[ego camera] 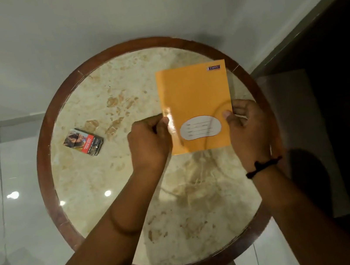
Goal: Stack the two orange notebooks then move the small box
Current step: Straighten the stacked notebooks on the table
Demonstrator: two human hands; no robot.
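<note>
A round marble table (113, 211) with a wooden rim stands on a glossy tiled floor (9, 204) (ceiling lights mirrored). Left hand (149, 140) and right hand (247, 130) pinch the orange notebook (194, 97) at right; small box (84, 142) lies left.

Looking like a home or hotel room: round marble tabletop (117, 210) with wood rim sitting on glossy tiled floor (9, 204), which is reflecting ceiling lights.
</note>
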